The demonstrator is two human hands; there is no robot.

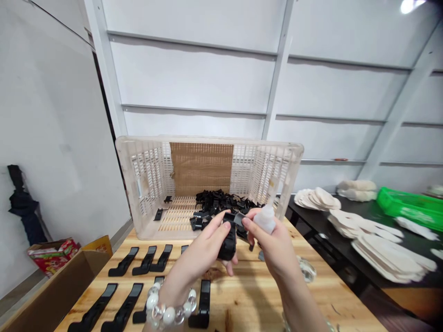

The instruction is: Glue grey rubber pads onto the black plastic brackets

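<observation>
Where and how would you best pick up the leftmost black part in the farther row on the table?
I'd probably pinch the black part by its thicker near end, from above, across its long sides: it lies on the wooden tabletop, bulkier there than at its flat, grey-topped far end.

Cannot see the far side of the black plastic piece (227, 248), hidden by the left hand (212, 238), or the base of the nozzle bottle (265, 218), covered by the right hand (268, 237); cannot read the red carton (62, 255), blurred; lose the green basket (408, 211) past the right edge
</observation>
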